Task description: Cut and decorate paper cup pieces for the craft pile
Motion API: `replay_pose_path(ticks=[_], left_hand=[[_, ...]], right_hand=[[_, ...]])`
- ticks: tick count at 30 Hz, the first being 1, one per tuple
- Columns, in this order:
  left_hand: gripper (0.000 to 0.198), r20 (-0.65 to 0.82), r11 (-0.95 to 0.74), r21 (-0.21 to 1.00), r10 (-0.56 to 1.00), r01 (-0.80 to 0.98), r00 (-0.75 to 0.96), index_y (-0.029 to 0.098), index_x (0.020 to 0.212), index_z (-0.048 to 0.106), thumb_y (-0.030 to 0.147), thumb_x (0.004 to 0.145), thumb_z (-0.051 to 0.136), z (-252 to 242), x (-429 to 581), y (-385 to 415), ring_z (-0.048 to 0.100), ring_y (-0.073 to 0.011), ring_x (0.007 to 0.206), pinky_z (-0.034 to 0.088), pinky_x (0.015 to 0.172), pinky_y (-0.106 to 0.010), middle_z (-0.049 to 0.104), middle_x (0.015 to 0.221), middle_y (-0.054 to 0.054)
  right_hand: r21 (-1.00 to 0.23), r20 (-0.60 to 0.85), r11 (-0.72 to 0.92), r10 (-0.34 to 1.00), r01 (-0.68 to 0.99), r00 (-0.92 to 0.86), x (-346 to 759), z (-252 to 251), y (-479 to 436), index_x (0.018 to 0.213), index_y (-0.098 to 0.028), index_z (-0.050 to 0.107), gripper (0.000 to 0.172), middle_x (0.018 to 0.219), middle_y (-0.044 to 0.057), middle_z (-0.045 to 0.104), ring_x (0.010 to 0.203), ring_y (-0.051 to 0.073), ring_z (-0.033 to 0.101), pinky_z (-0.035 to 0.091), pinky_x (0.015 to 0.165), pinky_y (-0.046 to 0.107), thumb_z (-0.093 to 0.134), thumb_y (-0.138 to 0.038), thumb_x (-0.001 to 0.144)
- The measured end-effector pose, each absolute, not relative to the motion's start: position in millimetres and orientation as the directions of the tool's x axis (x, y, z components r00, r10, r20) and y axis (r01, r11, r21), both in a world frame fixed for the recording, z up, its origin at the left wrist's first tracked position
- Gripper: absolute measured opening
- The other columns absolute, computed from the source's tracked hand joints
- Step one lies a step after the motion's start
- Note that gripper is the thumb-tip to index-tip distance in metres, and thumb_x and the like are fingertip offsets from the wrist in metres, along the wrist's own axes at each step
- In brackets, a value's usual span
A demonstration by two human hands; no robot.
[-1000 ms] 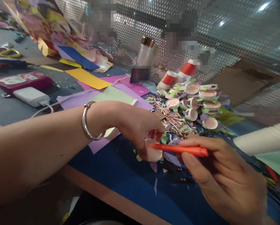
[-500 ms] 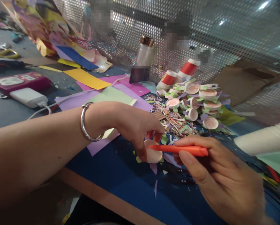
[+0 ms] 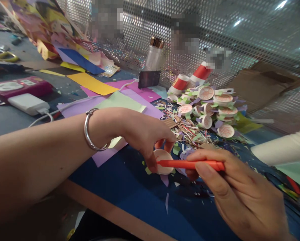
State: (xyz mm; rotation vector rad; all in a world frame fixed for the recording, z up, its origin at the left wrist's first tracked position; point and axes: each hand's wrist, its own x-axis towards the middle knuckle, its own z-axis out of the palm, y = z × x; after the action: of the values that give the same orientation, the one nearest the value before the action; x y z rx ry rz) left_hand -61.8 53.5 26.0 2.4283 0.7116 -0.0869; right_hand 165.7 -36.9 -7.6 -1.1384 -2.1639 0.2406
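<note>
The left hand (image 3: 146, 130) has its grip clamped on the pale disc (image 3: 166, 155) at its rim, the right hand (image 3: 242, 190) on the orange marker (image 3: 187, 164); blue tabletop (image 3: 109, 177) leaves room toward the front edge (image 3: 114, 208).

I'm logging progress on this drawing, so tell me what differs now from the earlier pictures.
The orange crayon in the right hand has shifted slightly down across the pale round piece, and a thin reddish line now shows above its tip. Nothing was taken hold of or let go. The left hand still holds the piece; the patterned pieces stay piled.
</note>
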Motion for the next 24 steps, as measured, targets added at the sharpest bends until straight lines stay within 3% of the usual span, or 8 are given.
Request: replay_pose_path(ticks=[5, 11, 21, 24], left_hand=[[0.042, -0.223, -0.683, 0.517, 0.474, 0.516, 0.852, 0.02, 0.104, 0.067, 0.04, 0.071, 0.084, 25.3, -62.0, 54.1, 0.061, -0.019, 0.09, 0.043, 0.07, -0.026, 0.067, 0.104, -0.002], [0.047, -0.263, -0.655, 0.509, 0.5, 0.559, 0.825, 0.022, 0.111, 0.067, 0.04, 0.071, 0.085, 27.8, -61.0, 52.3, 0.062, -0.0202, 0.094, 0.043, 0.072, -0.027, 0.068, 0.111, -0.002], [0.044, -0.232, -0.679, 0.53, 0.461, 0.508, 0.857, 0.023, 0.106, 0.066, 0.038, 0.068, 0.083, 23.2, -63.7, 56.7, 0.061, -0.0193, 0.096, 0.043, 0.073, -0.026, 0.067, 0.112, -0.001], [0.046, -0.23, -0.684, 0.521, 0.464, 0.511, 0.855, 0.024, 0.107, 0.065, 0.039, 0.068, 0.084, 23.0, -63.6, 56.7, 0.061, -0.0196, 0.097, 0.043, 0.075, -0.026, 0.067, 0.113, -0.001]], right_hand=[[-0.445, 0.482, 0.578, 0.798, 0.684, -0.361, 165.8, -6.9, -37.9, 0.103, -0.032, 0.068, 0.014, 0.093, -0.008, 0.074, 0.063, 0.009, 0.066, 0.053, 0.073, 0.021, 0.055, -0.032, 0.1], [-0.416, 0.531, 0.572, 0.784, 0.707, -0.322, 164.3, -3.0, -37.3, 0.098, -0.031, 0.068, 0.012, 0.085, -0.008, 0.073, 0.062, 0.008, 0.068, 0.049, 0.058, 0.021, 0.056, -0.031, 0.099], [-0.423, 0.557, 0.667, 0.725, 0.613, -0.404, 161.1, -5.3, -33.0, 0.097, -0.032, 0.068, 0.01, 0.082, -0.009, 0.073, 0.066, 0.008, 0.07, 0.053, 0.061, 0.016, 0.065, -0.024, 0.093], [-0.388, 0.562, 0.677, 0.712, 0.626, -0.422, 161.4, -5.5, -32.9, 0.1, -0.032, 0.069, 0.011, 0.087, -0.008, 0.075, 0.075, 0.011, 0.073, 0.055, 0.07, 0.018, 0.067, -0.024, 0.092]])
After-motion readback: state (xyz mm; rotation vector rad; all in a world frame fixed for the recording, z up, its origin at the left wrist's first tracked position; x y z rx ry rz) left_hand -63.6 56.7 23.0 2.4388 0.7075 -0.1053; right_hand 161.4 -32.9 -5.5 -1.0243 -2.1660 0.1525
